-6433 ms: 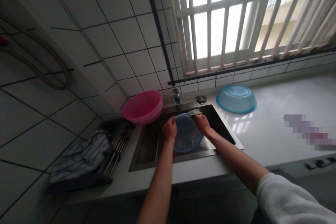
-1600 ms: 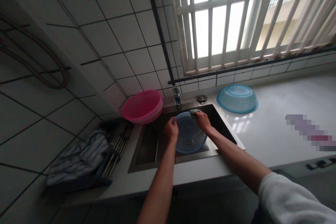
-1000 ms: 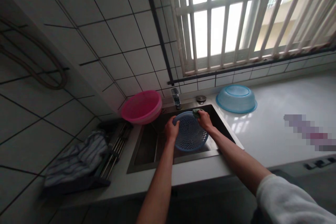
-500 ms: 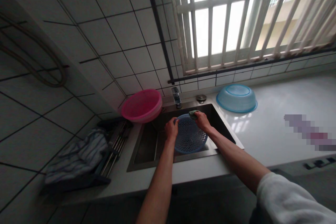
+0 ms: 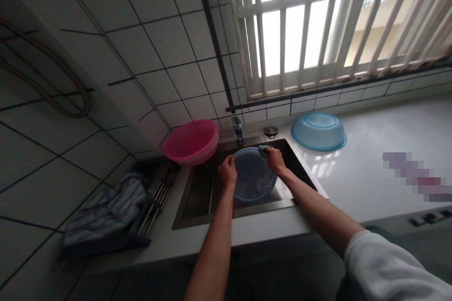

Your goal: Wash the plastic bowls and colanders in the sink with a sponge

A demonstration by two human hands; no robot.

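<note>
A blue perforated plastic colander [image 5: 253,176] is tilted over the steel sink [image 5: 197,197]. My left hand [image 5: 228,171] grips its left rim with curled fingers. My right hand [image 5: 276,160] is closed on a small green cloth [image 5: 262,150], pressed against the colander's upper right rim. The faucet [image 5: 238,130] stands just behind the colander.
A pink colander [image 5: 191,141] sits on the sink's left back corner. A light blue basin [image 5: 318,130] lies upside down on the white counter [image 5: 370,169] to the right. A striped cloth [image 5: 106,211] lies on a dish rack at the left. Tiled wall and barred window stand behind.
My left hand has shifted a little along the colander's left rim and the colander has turned slightly. My right hand keeps the cloth at the upper right rim.
</note>
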